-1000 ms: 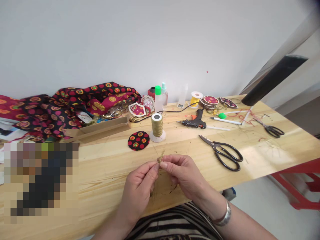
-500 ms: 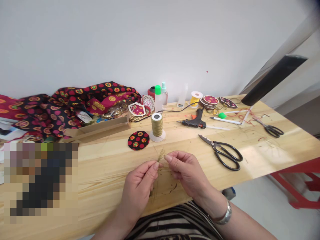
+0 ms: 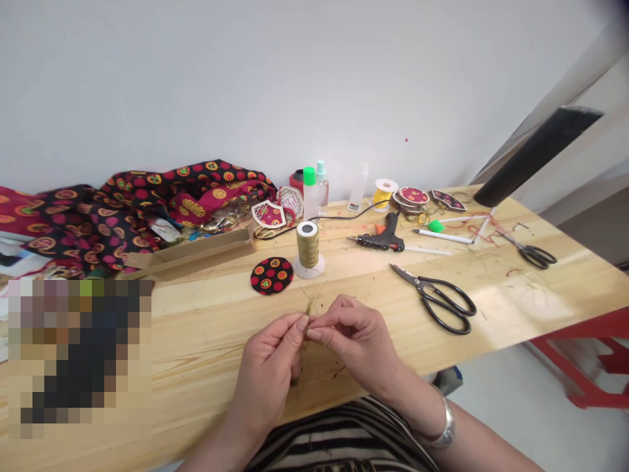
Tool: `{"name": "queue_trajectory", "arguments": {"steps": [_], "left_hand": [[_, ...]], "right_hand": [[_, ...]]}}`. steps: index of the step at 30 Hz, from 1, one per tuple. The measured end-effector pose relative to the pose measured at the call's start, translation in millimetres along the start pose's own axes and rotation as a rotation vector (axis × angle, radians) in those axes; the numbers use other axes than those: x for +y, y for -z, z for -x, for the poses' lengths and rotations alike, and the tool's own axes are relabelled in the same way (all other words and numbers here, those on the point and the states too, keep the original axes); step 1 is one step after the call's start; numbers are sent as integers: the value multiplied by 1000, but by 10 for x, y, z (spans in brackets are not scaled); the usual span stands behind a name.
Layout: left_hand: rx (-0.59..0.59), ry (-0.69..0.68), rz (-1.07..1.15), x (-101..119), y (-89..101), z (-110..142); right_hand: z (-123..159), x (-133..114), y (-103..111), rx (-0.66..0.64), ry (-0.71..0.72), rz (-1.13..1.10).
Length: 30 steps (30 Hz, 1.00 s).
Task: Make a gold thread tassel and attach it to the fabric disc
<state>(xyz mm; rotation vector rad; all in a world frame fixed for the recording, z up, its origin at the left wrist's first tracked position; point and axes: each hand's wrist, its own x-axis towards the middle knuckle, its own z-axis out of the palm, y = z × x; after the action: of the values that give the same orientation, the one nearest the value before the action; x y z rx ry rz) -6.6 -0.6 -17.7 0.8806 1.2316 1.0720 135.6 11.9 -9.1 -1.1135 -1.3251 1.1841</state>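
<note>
Head view: fine fingertip work above the table point(image 3: 196, 354).
Left hand point(image 3: 270, 357): pinches a thread bundle point(image 3: 309, 307), wispy ends up.
Right hand point(image 3: 356, 335): fingertips meet the left's; grip on thread unclear.
Pinch: next move likely needs it steady.

A single view looks out from the wearer's head, above and behind the left hand point(image 3: 272, 360) and right hand point(image 3: 356, 341), facing forward and tilted down. It is near enough that both hands sit large in the lower middle, with striped clothing point(image 3: 324, 439) just below them. Beyond the hands it takes in the tabletop point(image 3: 196, 328) to its far edge and, above that, the wall point(image 3: 295, 85). Right of the hands it reaches past the table's end to the floor point(image 3: 521, 406); left of them, coarse blocks mask one patch
</note>
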Motion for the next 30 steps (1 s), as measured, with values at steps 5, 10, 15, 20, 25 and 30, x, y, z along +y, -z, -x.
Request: {"name": "queue_trajectory", "arguments": {"steps": [5, 10, 15, 20, 25, 30], "left_hand": [[-23, 18, 72, -2, -17, 6], [8, 14, 41, 3, -30, 16], [10, -36, -37, 6, -41, 32], [-4, -65, -103, -22, 0, 39], [-5, -75, -152, -27, 14, 37], [12, -26, -131, -27, 11, 20]], "right_hand": [[-55, 11, 0, 60, 8, -49], [-96, -2, 18, 32, -172, -176], [-104, -14, 25, 13, -271, -292], [-102, -21, 33, 4, -278, -309], [-99, -24, 29, -9, -304, -334], [-95, -39, 28, -8, -300, -343]]}}
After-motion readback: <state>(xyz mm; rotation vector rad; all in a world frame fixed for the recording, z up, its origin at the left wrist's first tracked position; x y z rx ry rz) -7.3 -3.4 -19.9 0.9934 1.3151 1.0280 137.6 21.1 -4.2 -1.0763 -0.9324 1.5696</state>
